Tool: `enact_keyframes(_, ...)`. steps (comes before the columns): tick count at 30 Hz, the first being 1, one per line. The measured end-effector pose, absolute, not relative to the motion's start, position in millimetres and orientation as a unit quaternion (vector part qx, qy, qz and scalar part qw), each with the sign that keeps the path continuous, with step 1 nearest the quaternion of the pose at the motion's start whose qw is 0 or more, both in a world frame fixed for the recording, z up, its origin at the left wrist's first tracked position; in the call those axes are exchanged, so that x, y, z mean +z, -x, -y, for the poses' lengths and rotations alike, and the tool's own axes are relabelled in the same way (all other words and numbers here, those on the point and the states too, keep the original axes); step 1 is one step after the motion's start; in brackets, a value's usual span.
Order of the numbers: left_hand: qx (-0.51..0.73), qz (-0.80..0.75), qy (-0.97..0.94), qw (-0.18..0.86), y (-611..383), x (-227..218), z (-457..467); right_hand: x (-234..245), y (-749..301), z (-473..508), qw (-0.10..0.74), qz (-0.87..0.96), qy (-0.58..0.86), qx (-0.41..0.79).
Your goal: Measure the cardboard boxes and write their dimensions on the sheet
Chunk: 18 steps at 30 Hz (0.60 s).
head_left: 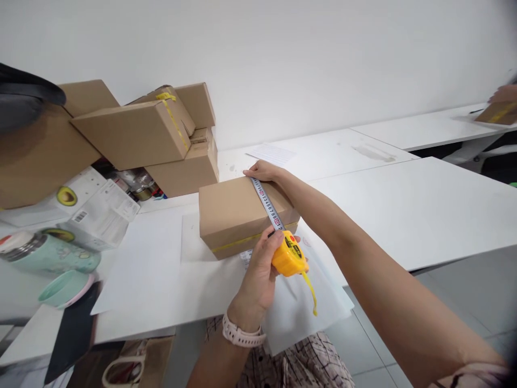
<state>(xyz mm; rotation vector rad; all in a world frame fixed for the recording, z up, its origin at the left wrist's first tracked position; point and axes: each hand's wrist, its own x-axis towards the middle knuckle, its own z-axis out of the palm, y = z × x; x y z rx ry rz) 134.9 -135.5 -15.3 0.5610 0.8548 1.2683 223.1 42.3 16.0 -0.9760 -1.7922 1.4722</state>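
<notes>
A closed brown cardboard box (pixel 230 207) with a yellow strap along its front side lies on the white table in front of me. My left hand (pixel 258 269) grips the yellow case of a tape measure (pixel 290 256) just off the near side of the box. From the case, the numbered metal blade (pixel 266 203) stretches across the top of the box to its far edge. There my right hand (pixel 262 170) has its fingers closed at the blade's end, which they partly hide. A yellow wrist cord dangles from the case.
Several cardboard boxes (pixel 137 134) are stacked at the left. Nearer are a mint flask (pixel 60 254), a green bowl (pixel 62 288) and white paper (pixel 127 264). Thin sheets (pixel 307 302) overhang the table's front edge. Another person's hand (pixel 503 92) touches a box at far right.
</notes>
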Motion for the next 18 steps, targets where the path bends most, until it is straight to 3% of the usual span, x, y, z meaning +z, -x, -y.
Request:
enact_keyframes(6,0.580,-0.405,-0.256,0.659,-109,-15,139,21,-208,-93,0.367,0.719,0.354,0.473)
enact_keyframes(11,0.703,-0.504,-0.319,0.387,-45,-26,187,12,-253,-108,0.479,0.680,0.423,0.359)
enact_keyframes(14,0.700,-0.564,-0.284,0.335,-11,-40,199,-14,-290,-74,0.410,0.709,0.475,0.321)
enact_keyframes(18,0.658,-0.569,-0.288,0.401,4,-50,189,-34,-307,-24,0.305,0.774,0.451,0.323)
